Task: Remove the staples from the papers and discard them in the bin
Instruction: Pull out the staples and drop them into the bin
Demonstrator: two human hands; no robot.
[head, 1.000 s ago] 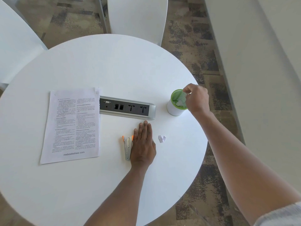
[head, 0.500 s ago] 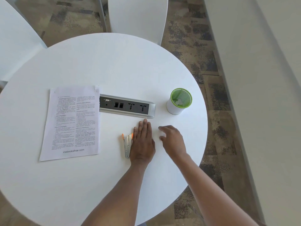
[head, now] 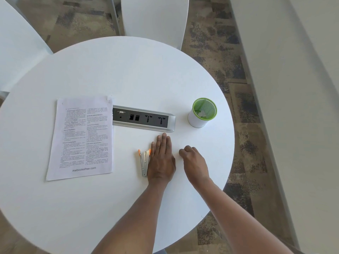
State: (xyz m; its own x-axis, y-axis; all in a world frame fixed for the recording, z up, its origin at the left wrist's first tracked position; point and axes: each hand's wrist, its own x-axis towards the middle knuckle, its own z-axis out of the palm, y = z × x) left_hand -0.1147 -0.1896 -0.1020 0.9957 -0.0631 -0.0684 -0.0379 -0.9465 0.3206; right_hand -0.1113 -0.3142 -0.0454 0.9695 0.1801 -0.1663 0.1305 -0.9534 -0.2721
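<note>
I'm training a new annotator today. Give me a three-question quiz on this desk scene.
1. True or false: the left hand lies flat beside the staple remover.
2. What does the green bin hold: A) white scraps B) pens C) nothing?
3. Which lies nearer the papers: the power strip or the right hand?

Key: 1 true; 2 A; 3 the power strip.

Right hand [head: 195, 163]: fingers curled under, tips hidden; any grip on something beneath cannot be told.
Printed papers [head: 82, 138]: body text too small to read; any staples indiscernible.
Green mesh bin [head: 202, 113]: white scraps inside, kind unclear.
Tabletop [head: 128, 74]: cut off at left and bottom edges.
White chair [head: 154, 17]: top cropped.
</note>
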